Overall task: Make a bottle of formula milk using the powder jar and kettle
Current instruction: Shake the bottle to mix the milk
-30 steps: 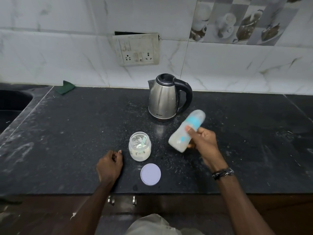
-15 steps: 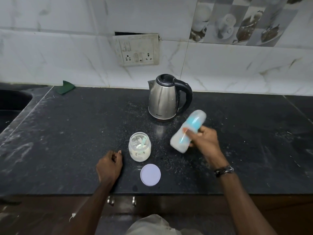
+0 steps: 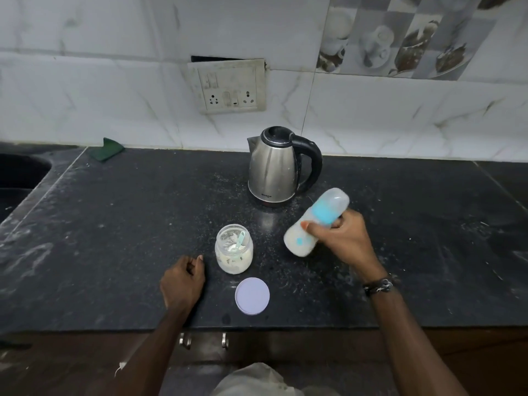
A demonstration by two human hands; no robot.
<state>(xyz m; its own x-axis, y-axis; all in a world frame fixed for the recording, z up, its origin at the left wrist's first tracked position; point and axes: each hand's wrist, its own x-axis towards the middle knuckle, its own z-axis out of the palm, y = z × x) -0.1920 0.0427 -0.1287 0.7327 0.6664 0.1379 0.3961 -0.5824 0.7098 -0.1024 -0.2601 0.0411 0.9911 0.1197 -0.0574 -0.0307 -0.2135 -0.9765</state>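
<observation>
Bottle (image 3: 315,225) tilts as before, right hand (image 3: 341,238) fingers grasping it; left hand (image 3: 183,282) stays clenched.

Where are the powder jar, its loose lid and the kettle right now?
powder jar (image 3: 234,257): head view, on its glass side, over the powder.
lid (image 3: 252,295): head view, centre of its flat lilac top.
kettle (image 3: 271,170): head view, middle of its steel body.

right hand (image 3: 344,241) grips tilted bottle (image 3: 315,222); left hand (image 3: 182,284) fisted on counter (image 3: 114,224).
</observation>
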